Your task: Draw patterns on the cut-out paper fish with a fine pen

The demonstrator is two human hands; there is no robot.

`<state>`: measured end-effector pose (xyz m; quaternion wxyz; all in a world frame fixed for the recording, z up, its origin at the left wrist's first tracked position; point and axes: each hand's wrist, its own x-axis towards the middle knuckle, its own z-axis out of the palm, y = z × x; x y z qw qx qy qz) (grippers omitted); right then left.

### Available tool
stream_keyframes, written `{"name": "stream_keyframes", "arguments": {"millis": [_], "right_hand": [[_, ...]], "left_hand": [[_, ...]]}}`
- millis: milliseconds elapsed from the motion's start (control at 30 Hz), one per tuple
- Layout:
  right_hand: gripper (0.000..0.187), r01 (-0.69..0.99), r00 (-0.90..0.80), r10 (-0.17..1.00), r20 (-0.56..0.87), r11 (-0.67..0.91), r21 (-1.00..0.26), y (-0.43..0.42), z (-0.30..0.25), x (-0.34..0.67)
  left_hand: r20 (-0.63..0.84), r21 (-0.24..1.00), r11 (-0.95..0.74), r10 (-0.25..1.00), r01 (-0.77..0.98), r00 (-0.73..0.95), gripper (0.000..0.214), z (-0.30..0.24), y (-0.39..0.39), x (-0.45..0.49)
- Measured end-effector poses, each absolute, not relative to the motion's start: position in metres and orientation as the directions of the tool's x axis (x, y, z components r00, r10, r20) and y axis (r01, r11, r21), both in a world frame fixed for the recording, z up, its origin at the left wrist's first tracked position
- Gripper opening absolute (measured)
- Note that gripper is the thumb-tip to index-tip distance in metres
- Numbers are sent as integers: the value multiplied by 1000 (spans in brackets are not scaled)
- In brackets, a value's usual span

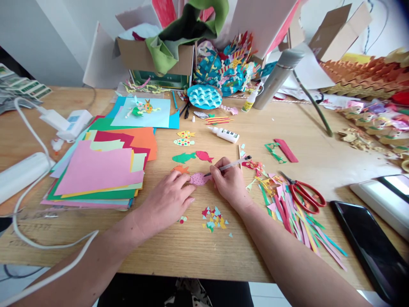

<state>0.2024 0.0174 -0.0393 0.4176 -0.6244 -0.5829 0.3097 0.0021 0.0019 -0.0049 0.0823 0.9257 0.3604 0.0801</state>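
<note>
Pink paper fish [198, 179], dotted, lies at lower centre of the frame on a wooden table [153, 251], touched at its left end by the spread fingertips [188, 179] of the left hand [166, 200]. Right hand [228, 181] pinches a white pen [231, 165] in narrow fingers, tip on the fish. Nearby: 1 orange paper fish [181, 169] just above, 1 stack of coloured paper [96, 170] at left, 1 pair of red scissors [306, 196] at right.
</note>
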Motion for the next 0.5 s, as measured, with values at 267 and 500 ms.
{"name": "stream_keyframes", "arguments": {"millis": [267,500], "right_hand": [[18,511,129,986,107,26,-859,18,-38,202],[18,510,125,987,104,26,-860,17,-38,202]], "left_hand": [[87,222,-722,684,655,725,22,-5,2,2],[82,214,-723,683,656,726,22,-5,2,2]]}}
